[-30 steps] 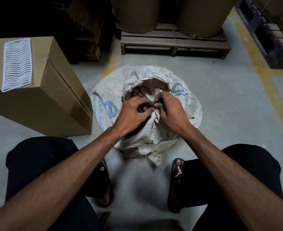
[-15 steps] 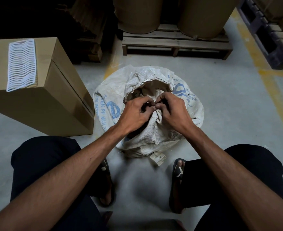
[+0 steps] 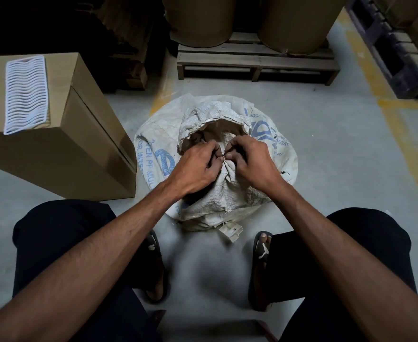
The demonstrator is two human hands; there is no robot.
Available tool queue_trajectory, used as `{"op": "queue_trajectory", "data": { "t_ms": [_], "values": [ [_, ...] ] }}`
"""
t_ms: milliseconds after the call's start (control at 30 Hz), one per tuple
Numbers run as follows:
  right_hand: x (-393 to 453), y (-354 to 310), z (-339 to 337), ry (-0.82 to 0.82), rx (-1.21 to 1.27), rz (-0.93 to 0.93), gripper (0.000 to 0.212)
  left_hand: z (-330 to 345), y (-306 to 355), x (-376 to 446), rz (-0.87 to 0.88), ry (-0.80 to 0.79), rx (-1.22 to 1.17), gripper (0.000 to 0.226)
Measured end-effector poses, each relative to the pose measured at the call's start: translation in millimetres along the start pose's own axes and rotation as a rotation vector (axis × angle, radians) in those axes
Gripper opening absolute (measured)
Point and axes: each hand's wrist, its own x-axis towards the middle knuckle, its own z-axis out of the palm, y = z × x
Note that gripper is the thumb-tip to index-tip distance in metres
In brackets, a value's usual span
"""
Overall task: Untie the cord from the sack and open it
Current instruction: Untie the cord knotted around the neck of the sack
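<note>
A white woven sack (image 3: pixel 158 134) with blue print sits on the concrete floor between my feet, its neck bunched together at the top. A thin dark cord (image 3: pixel 224 156) wraps the bunched neck. My left hand (image 3: pixel 198 166) and my right hand (image 3: pixel 250 161) meet over the neck, fingers curled, fingertips pinching the cord where the knot is. Most of the cord is hidden under my fingers. The flap of the sack's mouth (image 3: pixel 213 114) stands up behind my hands.
A large cardboard box (image 3: pixel 79 144) with a white ribbed mat (image 3: pixel 25 95) on top stands to the left. A wooden pallet (image 3: pixel 254 62) with two brown drums is beyond the sack, a dark pallet (image 3: pixel 388 50) at the right. A small beige plastic piece (image 3: pixel 232 229) lies by the sack.
My hands have stayed on the knot, with small finger movements. The view has shifted slightly; the sack has not moved.
</note>
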Motion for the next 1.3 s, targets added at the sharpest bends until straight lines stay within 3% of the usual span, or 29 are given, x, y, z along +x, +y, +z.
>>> {"op": "queue_trajectory", "data": {
  "t_ms": [600, 733, 867, 1000, 1300],
  "values": [
    [-2, 0, -3, -0.029, 0.145, 0.066, 0.015, -4, 0, -1, -0.202, -0.057, -0.097, 0.003],
    [-2, -2, -2, -0.04, 0.129, 0.043, 0.013, -8, 2, 0, -0.152, 0.029, -0.075, 0.017],
    [-3, -3, -1, -0.054, 0.134, 0.046, 0.011, -3, 1, -1, -0.025, 0.009, 0.157, 0.052],
    [-2, -2, -2, -0.047, 0.167, 0.071, 0.011, 9, -6, -3, -0.036, -0.039, 0.283, 0.067],
    [-3, -12, -6, -0.062, 0.244, 0.024, 0.011, 16, -9, -5, -0.071, -0.025, 0.274, 0.067]
  ]
}}
